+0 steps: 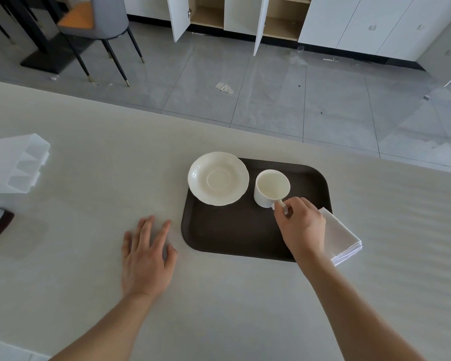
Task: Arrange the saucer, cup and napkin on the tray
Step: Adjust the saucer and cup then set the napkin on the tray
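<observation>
One relation decisive: saucer (218, 178) lies left of cup (271, 188), handle pinched by right hand (301, 225); left hand (147, 252) spread flat on counter (89, 152).

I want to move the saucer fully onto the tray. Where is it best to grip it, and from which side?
Probably the saucer rim at its left edge, from the left with the left hand. That edge overhangs the tray, so fingers can slip beneath; the cup crowds the right side.
</observation>
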{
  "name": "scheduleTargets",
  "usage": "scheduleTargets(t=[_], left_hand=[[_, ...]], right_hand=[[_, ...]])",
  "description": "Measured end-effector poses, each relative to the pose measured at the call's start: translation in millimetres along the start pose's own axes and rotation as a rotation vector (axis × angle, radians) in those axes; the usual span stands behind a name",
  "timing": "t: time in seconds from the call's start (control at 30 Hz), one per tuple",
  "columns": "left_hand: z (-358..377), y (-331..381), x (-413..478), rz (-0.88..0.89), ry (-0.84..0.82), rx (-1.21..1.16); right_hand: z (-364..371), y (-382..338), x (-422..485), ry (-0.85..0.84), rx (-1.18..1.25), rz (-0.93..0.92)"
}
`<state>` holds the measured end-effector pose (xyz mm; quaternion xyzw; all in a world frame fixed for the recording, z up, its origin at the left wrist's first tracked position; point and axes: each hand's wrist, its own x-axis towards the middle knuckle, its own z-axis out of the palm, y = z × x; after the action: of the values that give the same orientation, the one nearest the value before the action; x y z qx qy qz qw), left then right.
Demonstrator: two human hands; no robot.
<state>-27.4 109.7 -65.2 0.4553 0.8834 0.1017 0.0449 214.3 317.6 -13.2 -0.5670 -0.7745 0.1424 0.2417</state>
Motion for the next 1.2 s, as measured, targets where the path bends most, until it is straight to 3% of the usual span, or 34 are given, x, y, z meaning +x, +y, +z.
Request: scheduleTargets(t=[0.63,1.2], left_hand=[[0,0,0,0.007,0.016,0.001],[3,-2,0,0.01,0.016,0.022]], right_hand=[[31,-33,8,0.057,0.143,0.216],[34,-40,13,0.027,0.146,0.174]])
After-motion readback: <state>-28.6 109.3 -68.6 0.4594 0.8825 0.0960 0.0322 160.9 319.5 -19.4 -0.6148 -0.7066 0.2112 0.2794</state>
